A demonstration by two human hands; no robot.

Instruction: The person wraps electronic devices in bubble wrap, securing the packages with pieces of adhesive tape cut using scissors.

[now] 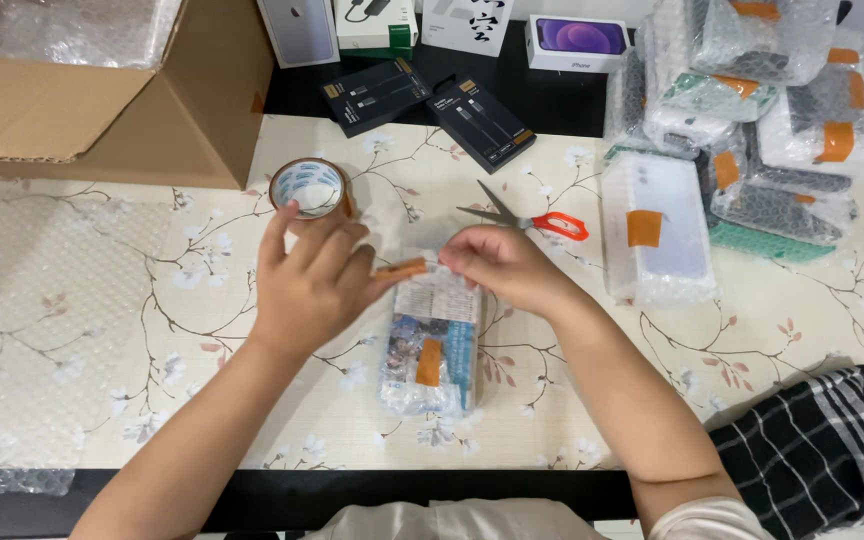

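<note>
A small parcel wrapped in bubble wrap [432,350] lies on the flowered tablecloth in front of me, with one orange tape strip on its middle. A second orange tape strip [400,268] stretches across its far end. My left hand [312,285] pinches the left end of that strip. My right hand [497,265] presses on the strip's right end and on the parcel's far edge. A roll of tape [308,187] stands just beyond my left hand.
Scissors with orange handles [537,220] lie beyond my right hand. Several bubble-wrapped parcels [742,120] pile at the right. A cardboard box [102,90] stands back left, small product boxes [422,95] at the back, bubble wrap sheet [22,330] on the left, checkered cloth [822,440] near right.
</note>
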